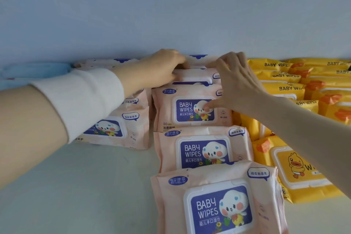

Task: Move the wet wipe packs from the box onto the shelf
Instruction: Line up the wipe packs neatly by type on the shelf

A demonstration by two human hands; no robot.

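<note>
Pink "BABY WIPES" packs lie in an overlapping row on the pale shelf, running from the front edge back to the wall. My left hand, in a white sleeve, reaches to the back of this row. Its fingers are curled around the left end of the rearmost pink pack. My right hand rests spread over the right end of the same pack, its thumb pressing on the lid of the pack in front. The box is not in view.
A second stack of pink packs lies to the left under my left forearm. Yellow duck packs fill the shelf to the right. Blue packs sit at the far left by the blue-grey wall.
</note>
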